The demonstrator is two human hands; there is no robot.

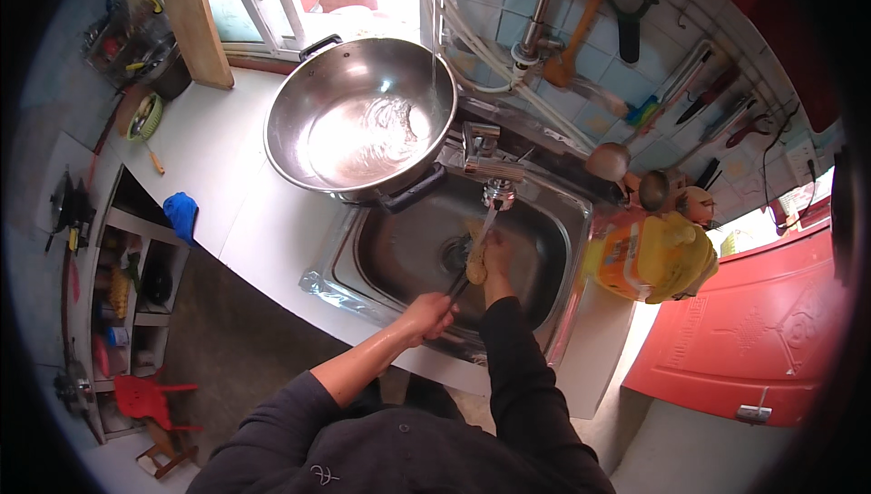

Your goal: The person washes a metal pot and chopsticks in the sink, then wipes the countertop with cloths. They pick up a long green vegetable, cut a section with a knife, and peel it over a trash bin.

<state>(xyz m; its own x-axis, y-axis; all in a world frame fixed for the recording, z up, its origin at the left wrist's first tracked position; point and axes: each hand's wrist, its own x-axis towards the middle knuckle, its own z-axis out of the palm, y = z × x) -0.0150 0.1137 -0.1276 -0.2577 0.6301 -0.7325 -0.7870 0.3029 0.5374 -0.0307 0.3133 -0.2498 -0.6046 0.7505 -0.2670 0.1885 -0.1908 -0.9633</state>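
My left hand [430, 317] grips the near end of some thin dark sticks [460, 284], which look like chopsticks. They slant up over the stainless steel sink [537, 276]. Around their far part, my right hand [500, 259] holds a tan scrubbing pad [476, 269], probably a loofah or sponge. Water runs from the chrome faucet [499, 191] onto the pad and right hand. The right fingers are partly hidden by the pad and the stream. Behind them shows the sink drain [454, 254].
A large steel pot [326, 126] stands on the counter, overhanging the sink's back left; water falls into it. A yellow-orange plastic jug [653, 259] sits right of the sink. A blue cloth [181, 216] lies at the counter's left edge. Utensils, including a wooden spatula [578, 31], hang on the tiles.
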